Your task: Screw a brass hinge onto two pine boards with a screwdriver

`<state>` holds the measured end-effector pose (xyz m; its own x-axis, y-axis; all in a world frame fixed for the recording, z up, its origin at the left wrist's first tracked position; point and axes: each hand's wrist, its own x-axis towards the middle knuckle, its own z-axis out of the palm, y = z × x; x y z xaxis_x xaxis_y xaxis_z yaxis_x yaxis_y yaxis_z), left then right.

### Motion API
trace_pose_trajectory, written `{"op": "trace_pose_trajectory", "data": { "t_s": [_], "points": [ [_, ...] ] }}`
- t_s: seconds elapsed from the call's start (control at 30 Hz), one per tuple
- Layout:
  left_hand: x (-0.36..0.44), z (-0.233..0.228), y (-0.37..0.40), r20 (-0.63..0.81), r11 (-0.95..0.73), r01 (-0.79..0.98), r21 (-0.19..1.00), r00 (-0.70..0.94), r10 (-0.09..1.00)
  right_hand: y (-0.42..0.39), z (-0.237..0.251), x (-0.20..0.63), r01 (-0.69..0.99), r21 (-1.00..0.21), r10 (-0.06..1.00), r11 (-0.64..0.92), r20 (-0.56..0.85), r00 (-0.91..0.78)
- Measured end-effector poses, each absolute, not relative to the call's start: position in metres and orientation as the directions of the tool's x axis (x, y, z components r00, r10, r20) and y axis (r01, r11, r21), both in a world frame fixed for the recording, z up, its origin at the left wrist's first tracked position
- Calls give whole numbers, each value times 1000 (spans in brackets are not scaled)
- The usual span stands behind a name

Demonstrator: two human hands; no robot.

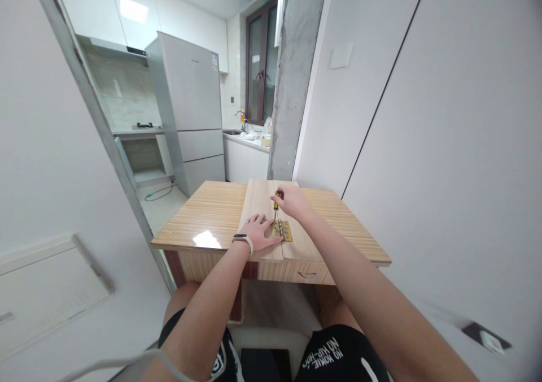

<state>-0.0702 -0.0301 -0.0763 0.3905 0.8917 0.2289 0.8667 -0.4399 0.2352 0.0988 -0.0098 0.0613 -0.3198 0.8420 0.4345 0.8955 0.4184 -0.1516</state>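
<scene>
In the head view, a brass-coloured hinge (pixel 287 231) lies open across the seam between two pale wooden boards (pixel 262 195) on the desk. My right hand (pixel 292 201) grips the yellow and black handle of a screwdriver (pixel 276 205), which stands nearly upright with its tip down at the hinge's left leaf. Spread flat on the left board, my left hand (pixel 257 232) has its fingers apart and its thumb reaching the hinge's near edge. A small dark item shows by its fingertips, too small to name. Whether a screw sits under the tip I cannot tell.
Beneath the boards is a striped wooden desk (pixel 199 212) with a drawer handle (pixel 307 274) at its front. A white wall (pixel 415 173) rises close on the right. Behind stand a grey fridge (pixel 192 88) and a sink counter (pixel 248 142).
</scene>
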Motion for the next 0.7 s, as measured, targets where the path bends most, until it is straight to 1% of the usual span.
{"op": "trace_pose_trajectory", "data": {
  "t_s": [0.23, 0.43, 0.57, 0.7],
  "points": [
    [-70, -76, -30, 229, -437, 868, 237, 387, 893, -7, 55, 102, 836, -223, 797, 501, 495, -346],
    [-71, -79, -29, 251, -453, 861, 231, 398, 883, -2, 58, 109, 822, -267, 835, 502, 396, -381],
    [-71, -80, -28, 239, -447, 867, 221, 396, 887, 0, 58, 110, 843, -227, 831, 488, 417, -368],
    [-71, -80, -27, 223, -437, 871, 224, 390, 893, 0, 59, 108, 883, -176, 843, 434, 425, -330]
  ]
}}
